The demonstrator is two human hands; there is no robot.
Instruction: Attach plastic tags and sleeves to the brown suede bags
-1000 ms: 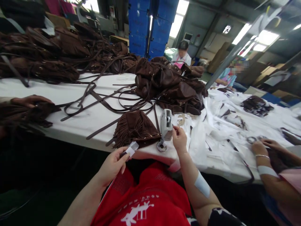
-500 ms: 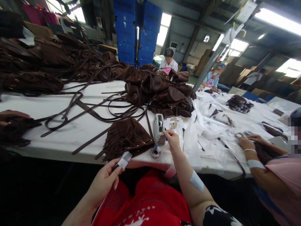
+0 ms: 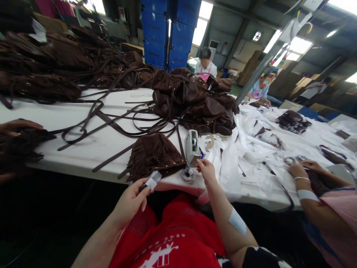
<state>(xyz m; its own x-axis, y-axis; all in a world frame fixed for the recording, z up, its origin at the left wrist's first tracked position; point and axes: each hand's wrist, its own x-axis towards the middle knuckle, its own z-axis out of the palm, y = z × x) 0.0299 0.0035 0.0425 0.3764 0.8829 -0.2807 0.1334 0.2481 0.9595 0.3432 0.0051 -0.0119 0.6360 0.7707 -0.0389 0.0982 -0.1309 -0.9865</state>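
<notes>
My left hand (image 3: pixel 134 201) pinches a dark strap end (image 3: pixel 142 187) wrapped in white and clear material, just in front of the table edge. My right hand (image 3: pixel 205 170) has its fingers closed at the near end of a grey tape dispenser (image 3: pixel 192 147); whatever is between the fingertips is too small to make out. A roll of clear tape (image 3: pixel 187 175) lies at the table edge, left of my right hand. Behind my left hand a brown fringed bag (image 3: pixel 154 154) with gold eyelets rests on the white table (image 3: pixel 83 158).
Brown bags with long straps (image 3: pixel 195 100) are piled behind the dispenser, more (image 3: pixel 55 59) at the back left. White wrapping sheets (image 3: pixel 231 163) spread to the right. Another person's hands (image 3: pixel 299 169) work at the right, and another hand (image 3: pixel 19 126) at the left edge.
The view has shifted, so the table scene sits slightly further right and higher. My right hand has come down from the dispenser's upper part to its near end. My left hand keeps its grip.
</notes>
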